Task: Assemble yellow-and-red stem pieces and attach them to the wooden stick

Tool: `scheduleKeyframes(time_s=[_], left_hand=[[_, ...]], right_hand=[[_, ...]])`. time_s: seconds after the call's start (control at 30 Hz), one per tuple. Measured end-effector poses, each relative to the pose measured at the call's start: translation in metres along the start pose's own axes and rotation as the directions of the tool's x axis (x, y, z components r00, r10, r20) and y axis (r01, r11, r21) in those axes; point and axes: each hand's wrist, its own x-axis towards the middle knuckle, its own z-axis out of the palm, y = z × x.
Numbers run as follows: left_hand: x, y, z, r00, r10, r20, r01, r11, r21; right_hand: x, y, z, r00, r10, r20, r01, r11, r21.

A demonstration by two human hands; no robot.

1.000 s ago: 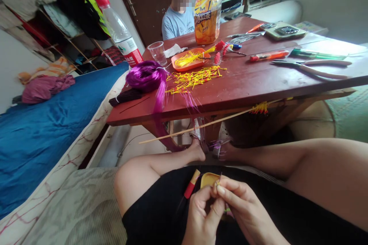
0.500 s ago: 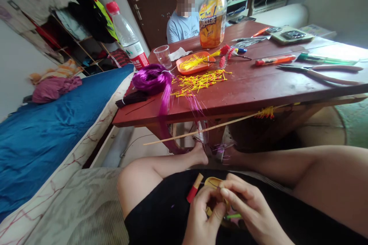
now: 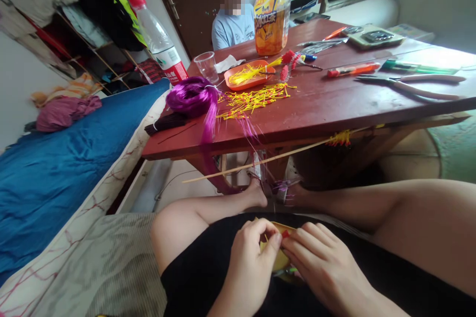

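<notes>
Over my lap, my left hand (image 3: 251, 257) is closed, thumb and forefinger pinched together. What the pinch holds is too small to make out; a thin yellow bit shows inside the curl of its fingers. My right hand (image 3: 322, 257) meets it from the right, fingers bent and pressed together around a small red piece (image 3: 285, 234), largely covered by the fingertips. Below both hands a yellow tray (image 3: 280, 261) rests on the black cloth across my lap, partly hidden. Something green and pink lies low between the hands, too covered to name.
The red-brown table (image 3: 297, 104) holds purple thread (image 3: 191, 99), yellow stamen-like stems (image 3: 256, 100), an orange tray (image 3: 245, 85), pliers (image 3: 405, 84) and two bottles. A thin stick (image 3: 256, 161) sticks out along its near edge. A person (image 3: 232, 27) sits opposite; a bed (image 3: 74, 158) stands left.
My hands have shifted; the left has turned and its fingers now pinch higher up. A red piece appears at the right fingertips. The red-and-tan tube on my lap is mostly out of sight.
</notes>
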Motion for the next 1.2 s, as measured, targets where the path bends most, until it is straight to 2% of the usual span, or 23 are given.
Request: scheduleKeyframes(time_s=[0.1,0.23,0.33,0.4,0.47,0.57,0.67,0.77,0.83,0.93,1.0,1.03,1.1,1.2], left_hand=[[0.001,0.0,0.004,0.999,0.035,-0.023,-0.032,0.994,0.105],[-0.013,0.001,-0.003,0.982,0.135,-0.13,-0.085,0.939,0.332],[-0.025,0.004,-0.012,0.923,0.318,-0.218,-0.226,0.904,0.363],[-0.027,0.006,-0.014,0.878,0.418,-0.232,-0.333,0.883,0.329],[-0.024,0.009,-0.014,0.903,0.385,-0.19,-0.33,0.905,0.267],[-0.018,0.01,-0.011,0.973,0.216,-0.079,-0.202,0.967,0.153],[-0.014,0.008,-0.007,0.991,0.128,-0.048,-0.125,0.991,0.057],[-0.016,0.005,-0.002,0.969,0.218,-0.113,-0.209,0.974,0.088],[-0.018,0.001,0.004,0.919,0.349,-0.182,-0.32,0.932,0.172],[-0.022,-0.006,0.013,0.846,0.476,-0.239,-0.424,0.874,0.239],[-0.023,-0.009,0.017,0.831,0.495,-0.251,-0.445,0.865,0.232],[-0.023,-0.01,0.018,0.84,0.481,-0.252,-0.437,0.874,0.211],[-0.022,-0.012,0.017,0.894,0.387,-0.224,-0.368,0.922,0.123],[-0.02,-0.012,0.009,0.977,0.181,-0.11,-0.185,0.982,-0.026]], right_hand=[[0.001,0.002,0.001,0.998,0.046,0.052,-0.047,0.998,0.034],[0.003,0.004,-0.001,0.994,0.089,0.056,-0.092,0.994,0.053],[0.001,0.004,-0.002,0.998,0.066,0.001,-0.066,0.997,0.034],[-0.001,0.003,-0.003,0.999,0.024,-0.032,-0.023,1.0,0.011],[-0.003,0.0,-0.005,0.999,-0.021,-0.035,0.021,1.0,-0.001],[-0.002,-0.003,-0.009,0.997,-0.077,-0.016,0.077,0.997,0.017],[0.001,-0.006,-0.01,0.994,-0.111,-0.015,0.112,0.993,0.046],[0.003,-0.008,-0.009,0.999,-0.021,0.03,0.017,0.992,0.126],[0.003,-0.009,-0.009,0.989,0.084,0.119,-0.111,0.964,0.241],[0.001,-0.01,-0.007,0.946,0.161,0.282,-0.275,0.859,0.431],[-0.001,-0.011,-0.006,0.917,0.178,0.357,-0.356,0.771,0.528],[-0.002,-0.01,-0.005,0.9,0.195,0.39,-0.398,0.729,0.556],[-0.004,-0.009,-0.004,0.87,0.24,0.431,-0.468,0.677,0.568],[-0.003,-0.004,-0.003,0.861,0.284,0.422,-0.484,0.714,0.506]])
